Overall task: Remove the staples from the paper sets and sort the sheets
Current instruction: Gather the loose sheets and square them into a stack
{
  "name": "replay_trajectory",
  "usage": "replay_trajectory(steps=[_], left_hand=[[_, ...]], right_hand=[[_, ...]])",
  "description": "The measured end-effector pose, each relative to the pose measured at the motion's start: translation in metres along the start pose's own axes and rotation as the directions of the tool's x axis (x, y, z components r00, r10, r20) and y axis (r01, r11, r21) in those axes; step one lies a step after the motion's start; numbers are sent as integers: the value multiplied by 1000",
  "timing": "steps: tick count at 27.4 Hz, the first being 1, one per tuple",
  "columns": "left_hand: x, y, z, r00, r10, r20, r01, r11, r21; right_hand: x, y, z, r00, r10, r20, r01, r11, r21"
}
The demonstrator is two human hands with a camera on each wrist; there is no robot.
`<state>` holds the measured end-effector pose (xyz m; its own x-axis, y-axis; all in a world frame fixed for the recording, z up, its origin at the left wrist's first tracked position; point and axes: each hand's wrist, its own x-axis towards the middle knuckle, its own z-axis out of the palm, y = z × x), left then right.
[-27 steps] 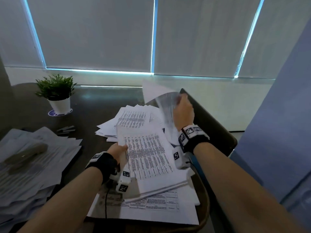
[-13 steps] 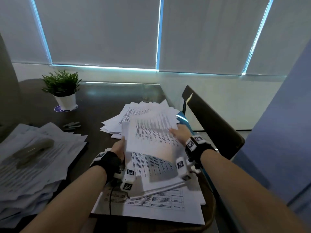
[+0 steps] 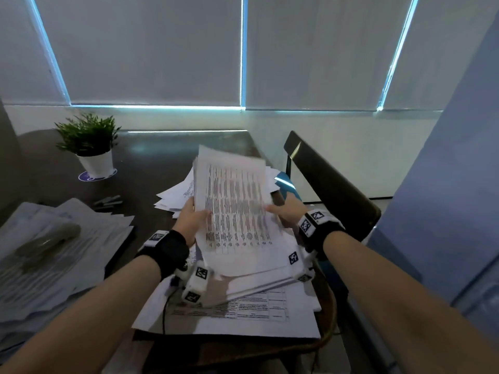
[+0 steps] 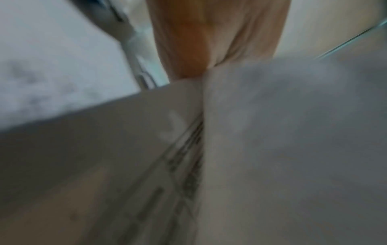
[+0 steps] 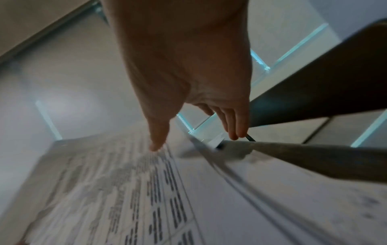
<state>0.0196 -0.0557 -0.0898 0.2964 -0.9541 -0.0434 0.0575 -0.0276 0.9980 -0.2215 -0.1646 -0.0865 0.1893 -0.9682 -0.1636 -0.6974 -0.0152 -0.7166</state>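
I hold a paper set (image 3: 235, 211) of printed table sheets, raised and tilted above the lap-side pile (image 3: 243, 317). My left hand (image 3: 193, 217) pinches its left edge, thumb on top. My right hand (image 3: 282, 211) pinches its right edge. In the right wrist view the thumb of my right hand (image 5: 194, 139) presses on the printed sheet (image 5: 125, 190) and the fingers (image 5: 234, 131) reach below its edge. The left wrist view is blurred; my left hand (image 4: 209, 41) meets the paper (image 4: 272, 132) there. No staple can be made out.
A loose pile of sheets (image 3: 175, 193) lies on the dark table (image 3: 151, 168) behind the held set. A larger stack (image 3: 54, 265) with a grey object on top (image 3: 48, 238) is at left. A potted plant (image 3: 89, 147), a small grey tool (image 3: 108, 201) and a dark chair back (image 3: 332, 184) are nearby.
My right hand swung a turned-over sheet back down onto the set. Both hands then lifted the set off the pile and tilted it upward.
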Motion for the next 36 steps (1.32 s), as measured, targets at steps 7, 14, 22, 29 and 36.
replay_trajectory(steps=[7,14,22,29,36], left_hand=[[-34,123,16,873,484,67,-488,868,89],[-56,127,14,829,558,-38,-556,829,60],[-54,90,22,859,468,-209,-466,883,62],[-48,78,6,869,434,-239,-448,894,-4],[-42,61,12,904,391,-171,-377,920,112]], right_hand=[[-59,-75,-65,916,-385,-114,344,606,717],[-94,-86,-61,840,-503,-204,504,584,636],[-93,-76,-28,880,-429,-204,457,649,608],[-98,-68,-26,899,-417,-135,401,660,636],[-92,-30,-7,973,-179,-148,232,730,643]])
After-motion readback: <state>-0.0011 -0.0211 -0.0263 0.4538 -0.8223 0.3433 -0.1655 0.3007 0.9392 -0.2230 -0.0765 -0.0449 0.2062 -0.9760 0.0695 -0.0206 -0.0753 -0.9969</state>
